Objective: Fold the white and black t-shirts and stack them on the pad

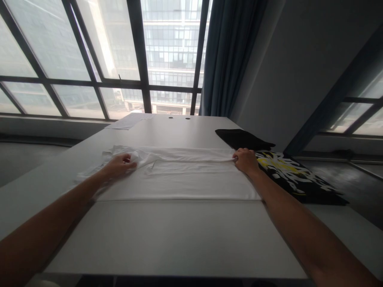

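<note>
A white garment (182,181) lies spread flat across the middle of a grey table (167,239). Its far edge is folded over toward me in a long strip. My left hand (119,165) grips the bunched cloth at the left end of that fold, near a sleeve. My right hand (245,159) pinches the fold's right end at the garment's far right corner. Both arms reach forward across the table.
A black garment with a yellow and white print (295,177) lies at the table's right edge, with a plain black cloth (242,138) behind it. A sheet of paper (128,120) rests at the far left. Large windows and a blue curtain (230,56) stand behind the table.
</note>
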A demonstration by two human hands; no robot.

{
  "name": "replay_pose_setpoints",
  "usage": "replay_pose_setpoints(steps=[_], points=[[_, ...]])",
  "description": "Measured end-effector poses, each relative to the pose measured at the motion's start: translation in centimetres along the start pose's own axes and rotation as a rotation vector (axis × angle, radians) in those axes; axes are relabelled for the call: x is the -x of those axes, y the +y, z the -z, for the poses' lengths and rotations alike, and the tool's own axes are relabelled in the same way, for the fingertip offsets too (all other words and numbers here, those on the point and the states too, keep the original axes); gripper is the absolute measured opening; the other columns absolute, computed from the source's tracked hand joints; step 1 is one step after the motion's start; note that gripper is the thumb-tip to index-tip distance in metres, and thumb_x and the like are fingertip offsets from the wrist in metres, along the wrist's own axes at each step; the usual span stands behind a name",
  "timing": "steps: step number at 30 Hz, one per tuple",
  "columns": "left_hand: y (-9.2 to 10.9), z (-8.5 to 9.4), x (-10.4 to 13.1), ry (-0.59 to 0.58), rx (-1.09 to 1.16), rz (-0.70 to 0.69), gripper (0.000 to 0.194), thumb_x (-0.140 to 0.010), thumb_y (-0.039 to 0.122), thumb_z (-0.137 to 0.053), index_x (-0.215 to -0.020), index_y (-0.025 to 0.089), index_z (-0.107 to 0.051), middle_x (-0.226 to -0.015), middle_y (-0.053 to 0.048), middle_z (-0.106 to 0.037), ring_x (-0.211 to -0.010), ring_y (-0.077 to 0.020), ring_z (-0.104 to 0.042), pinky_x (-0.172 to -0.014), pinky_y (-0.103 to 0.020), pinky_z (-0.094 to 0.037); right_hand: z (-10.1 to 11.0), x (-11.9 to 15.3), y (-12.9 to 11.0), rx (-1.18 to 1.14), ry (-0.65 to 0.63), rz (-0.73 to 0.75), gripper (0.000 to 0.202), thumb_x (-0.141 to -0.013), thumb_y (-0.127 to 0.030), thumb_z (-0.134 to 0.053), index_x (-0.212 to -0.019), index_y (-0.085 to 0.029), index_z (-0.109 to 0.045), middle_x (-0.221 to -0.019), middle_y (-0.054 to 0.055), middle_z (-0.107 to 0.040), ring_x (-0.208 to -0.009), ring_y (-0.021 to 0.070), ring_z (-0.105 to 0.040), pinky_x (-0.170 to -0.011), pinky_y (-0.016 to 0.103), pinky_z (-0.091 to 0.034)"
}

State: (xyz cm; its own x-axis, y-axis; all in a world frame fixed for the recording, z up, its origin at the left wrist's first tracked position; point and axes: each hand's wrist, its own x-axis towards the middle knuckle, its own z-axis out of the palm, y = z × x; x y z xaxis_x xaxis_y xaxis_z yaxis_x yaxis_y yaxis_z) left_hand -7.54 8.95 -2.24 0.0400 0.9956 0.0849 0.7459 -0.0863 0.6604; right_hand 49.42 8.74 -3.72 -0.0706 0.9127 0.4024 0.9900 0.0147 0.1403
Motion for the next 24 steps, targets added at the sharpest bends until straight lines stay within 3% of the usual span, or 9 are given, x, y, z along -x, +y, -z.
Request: replay_pose_setpoints(steps=[9, 11, 15, 18, 21, 24], points=[[0.8, 1.1, 0.1, 0.174, -0.099, -0.214, 0.037, -0.060, 0.039, -0.056, -0.091, 0.020, -0.064, -0.085, -0.004, -0.068, -0.084, -0.0259, -0.064, -0.080, -0.032, -0.051, -0.6, 0.1, 1.0, 0.026, -0.110, -0.069, 0.028, -0.074, -0.011, -0.059, -0.092, -0.020, -0.078, -0.103, 0.007, -0.075, -0.101, 0.0254, -0.062, -0.087, 0.036, -0.037], [1.2, 1.6, 0.6, 0.115, -0.130, -0.340, 0.032, -0.063, 0.041, -0.055, -0.085, 0.020, -0.065, -0.086, -0.006, -0.067, -0.085, -0.0255, -0.063, -0.081, -0.032, -0.051, -0.7, 0.1, 1.0, 0.029, -0.115, -0.072, 0.027, -0.073, -0.012, -0.059, -0.091, -0.020, -0.078, -0.102, 0.007, -0.076, -0.099, 0.0249, -0.063, -0.088, 0.036, -0.038], [1.5, 2.7, 1.7, -0.230, -0.118, -0.535, 0.032, -0.070, 0.052, -0.060, -0.075, 0.021, -0.067, -0.095, -0.008, -0.070, -0.090, -0.0236, -0.063, -0.088, -0.031, -0.050, -0.8, 0.2, 0.9, 0.020, -0.127, -0.079, 0.028, -0.074, -0.012, -0.058, -0.092, -0.019, -0.078, -0.103, 0.008, -0.075, -0.098, 0.0248, -0.065, -0.088, 0.036, -0.039], [0.9, 3.4, 2.2, -0.345, -0.112, -0.430, 0.041, -0.065, 0.062, -0.068, -0.074, 0.022, -0.072, -0.089, -0.007, -0.072, -0.085, -0.0229, -0.062, -0.088, -0.033, -0.050, -0.6, 0.2, 0.7, 0.009, -0.131, -0.086, 0.027, -0.074, -0.011, -0.057, -0.091, -0.019, -0.077, -0.103, 0.009, -0.075, -0.099, 0.0251, -0.066, -0.087, 0.036, -0.040], [0.3, 3.7, 2.5, -0.367, -0.086, -0.279, 0.043, -0.060, 0.064, -0.075, -0.077, 0.025, -0.077, -0.078, -0.004, -0.072, -0.074, -0.0212, -0.060, -0.078, -0.033, -0.051, -0.5, 0.2, 0.5, 0.002, -0.133, -0.092, 0.027, -0.074, -0.011, -0.057, -0.091, -0.018, -0.077, -0.104, 0.009, -0.075, -0.099, 0.0255, -0.066, -0.086, 0.036, -0.040], [0.3, 3.7, 2.9, -0.365, -0.032, -0.245, 0.044, -0.058, 0.065, -0.077, -0.078, 0.025, -0.078, -0.077, -0.004, -0.074, -0.072, -0.0216, -0.063, -0.073, -0.033, -0.052, -0.6, 0.3, 0.5, 0.001, -0.129, -0.094, 0.027, -0.074, -0.010, -0.057, -0.090, -0.019, -0.077, -0.104, 0.009, -0.075, -0.099, 0.0257, -0.066, -0.086, 0.036, -0.040]])
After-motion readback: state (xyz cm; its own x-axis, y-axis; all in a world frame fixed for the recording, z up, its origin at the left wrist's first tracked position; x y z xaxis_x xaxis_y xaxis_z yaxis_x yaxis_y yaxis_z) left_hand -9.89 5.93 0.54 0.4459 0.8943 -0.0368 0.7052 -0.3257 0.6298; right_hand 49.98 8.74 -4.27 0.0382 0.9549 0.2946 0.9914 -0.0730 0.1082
